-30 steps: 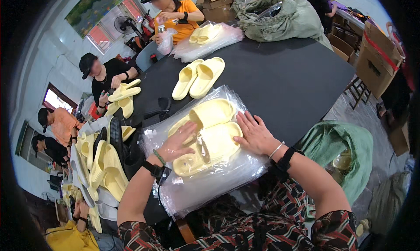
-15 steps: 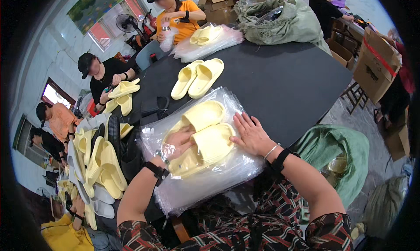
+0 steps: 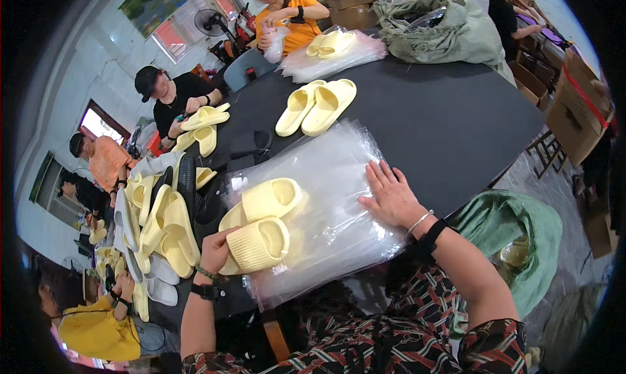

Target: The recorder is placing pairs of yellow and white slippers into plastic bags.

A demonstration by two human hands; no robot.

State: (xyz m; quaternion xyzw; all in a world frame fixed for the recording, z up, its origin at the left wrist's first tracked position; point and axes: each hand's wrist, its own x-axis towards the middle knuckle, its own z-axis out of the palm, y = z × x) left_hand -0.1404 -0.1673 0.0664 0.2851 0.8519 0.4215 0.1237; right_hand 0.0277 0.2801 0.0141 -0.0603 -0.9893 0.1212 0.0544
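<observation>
A pair of pale yellow slide slippers (image 3: 264, 245) lies on the left part of a stack of clear plastic bags (image 3: 342, 172). My left hand (image 3: 216, 249) is closed on the left edge of the nearer slipper. I cannot tell whether any film covers the pair. To the right, my right hand (image 3: 394, 196) lies flat on the bags with its fingers spread. Beyond the stack, a second pair of yellow slippers (image 3: 317, 106) sits on the black table (image 3: 450, 113).
At my left is a heap of yellow, grey and black slippers (image 3: 166, 224). A co-worker in orange (image 3: 303, 12) sits across the table by another bag stack (image 3: 332, 56). A green sack (image 3: 538, 243) stands at my right, a large woven sack (image 3: 450, 35) at the far edge.
The yellow pair and my left hand have shifted left across the bag stack. My left hand, which was under clear film, is now at the slippers' left edge. My right hand stays on the bags.
</observation>
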